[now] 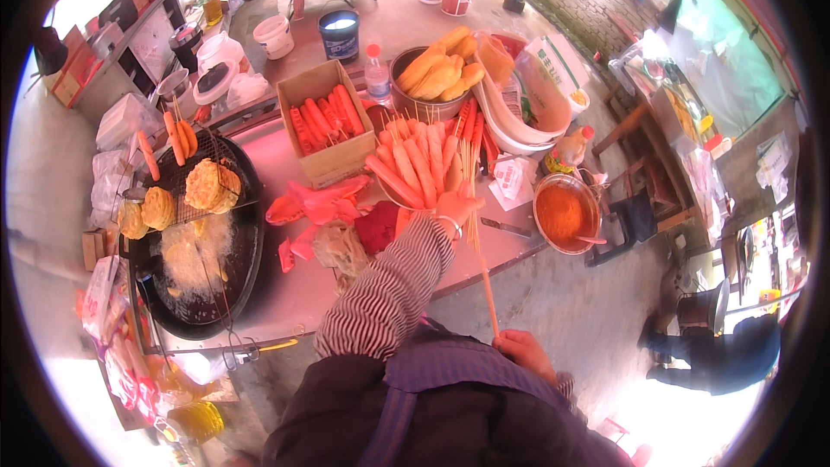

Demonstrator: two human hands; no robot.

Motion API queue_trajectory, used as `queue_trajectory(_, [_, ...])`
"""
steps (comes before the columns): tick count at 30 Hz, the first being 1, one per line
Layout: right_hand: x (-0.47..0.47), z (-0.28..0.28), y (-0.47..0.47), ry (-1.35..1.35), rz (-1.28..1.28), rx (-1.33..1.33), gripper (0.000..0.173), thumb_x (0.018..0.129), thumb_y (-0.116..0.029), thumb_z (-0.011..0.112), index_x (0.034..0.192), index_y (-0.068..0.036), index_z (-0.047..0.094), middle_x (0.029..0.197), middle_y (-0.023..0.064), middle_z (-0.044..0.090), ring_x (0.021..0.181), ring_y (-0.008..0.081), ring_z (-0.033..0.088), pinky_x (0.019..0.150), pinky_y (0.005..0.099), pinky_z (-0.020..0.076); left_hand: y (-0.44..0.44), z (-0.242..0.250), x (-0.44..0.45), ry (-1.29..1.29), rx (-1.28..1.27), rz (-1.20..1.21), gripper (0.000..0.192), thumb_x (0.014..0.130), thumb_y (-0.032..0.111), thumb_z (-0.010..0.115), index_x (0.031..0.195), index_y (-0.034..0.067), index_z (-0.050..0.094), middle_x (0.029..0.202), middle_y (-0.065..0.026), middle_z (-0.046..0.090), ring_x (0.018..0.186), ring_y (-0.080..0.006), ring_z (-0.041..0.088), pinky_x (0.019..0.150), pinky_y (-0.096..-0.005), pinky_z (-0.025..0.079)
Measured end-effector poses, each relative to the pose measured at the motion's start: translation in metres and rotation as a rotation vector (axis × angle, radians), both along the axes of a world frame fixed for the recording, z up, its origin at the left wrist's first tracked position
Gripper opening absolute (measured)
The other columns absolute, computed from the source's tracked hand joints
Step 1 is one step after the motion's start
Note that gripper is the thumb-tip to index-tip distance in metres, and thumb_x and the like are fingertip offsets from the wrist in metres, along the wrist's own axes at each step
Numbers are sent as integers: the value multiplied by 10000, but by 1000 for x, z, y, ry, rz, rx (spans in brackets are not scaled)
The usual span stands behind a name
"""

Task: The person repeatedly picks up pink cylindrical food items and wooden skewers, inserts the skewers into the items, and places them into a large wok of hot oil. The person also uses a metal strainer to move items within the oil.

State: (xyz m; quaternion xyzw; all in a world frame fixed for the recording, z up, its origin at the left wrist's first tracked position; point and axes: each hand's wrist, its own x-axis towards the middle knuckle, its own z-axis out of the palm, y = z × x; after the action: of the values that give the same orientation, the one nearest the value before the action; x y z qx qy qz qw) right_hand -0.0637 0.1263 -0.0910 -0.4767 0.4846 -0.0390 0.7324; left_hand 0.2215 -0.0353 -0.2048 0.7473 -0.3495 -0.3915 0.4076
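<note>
My left hand, with a bracelet at the wrist, reaches over the table to the near edge of a heap of skewered sausages. Its fingers lie against a bundle of thin wooden skewers; what they grip is hard to see. Low in front of my body, my right hand is closed on the lower end of a long thin stick, whose upper end meets the bundle. A knife lies right of the bundle. Beyond the heap stands a metal pot of fried dough pieces.
At left, a large black wok holds bubbling oil, with fried food on a wire rack. A cardboard box of red sausages stands behind red plastic bags. A bowl of red sauce is at right. A person is at far right.
</note>
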Motion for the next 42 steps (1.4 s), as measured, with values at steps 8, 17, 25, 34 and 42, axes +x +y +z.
queue_trajectory(8, [28, 13, -15, -199, -185, -108, 250, 971, -187, 502, 818, -15, 603, 764, 54, 649, 651, 100, 585, 586, 233, 453, 73, 80, -24, 771, -107, -87, 256, 824, 271, 692, 937, 55, 615, 782, -72, 668, 558, -111, 554, 450, -271, 413])
queue_trajectory(17, [112, 18, -11, -334, 120, -32, 251, 1000, -234, 469, 950, -14, 579, 649, 23, 555, 505, 99, 500, 482, 226, 416, 179, 129, 3, 857, -400, 180, 187, 843, 106, 655, 1009, 62, 580, 729, -11, 579, 505, -79, 518, 394, -197, 363])
queue_trajectory(25, [151, 24, -4, -398, 214, 149, 269, 1008, -245, 460, 911, -20, 571, 556, -8, 433, 395, 54, 315, 364, 203, 250, 232, 120, 23, 737, -494, 396, 150, 865, 158, 698, 831, 60, 591, 619, 4, 540, 462, -71, 472, 410, -217, 353])
queue_trajectory(34, [151, 27, 3, -346, 179, 91, 266, 998, -251, 484, 936, -18, 596, 595, 2, 507, 421, 50, 358, 383, 192, 269, 240, 115, 16, 661, -569, 460, 152, 857, 133, 704, 799, 76, 575, 599, 15, 527, 475, -69, 483, 421, -206, 361])
queue_trajectory(42, [144, 13, -3, -392, 100, -309, 164, 972, -177, 520, 939, -23, 569, 623, 22, 561, 434, 58, 435, 394, 204, 318, 220, 118, 11, 651, -567, 464, 159, 875, 95, 671, 777, 98, 546, 624, 22, 546, 492, -79, 515, 438, -209, 399])
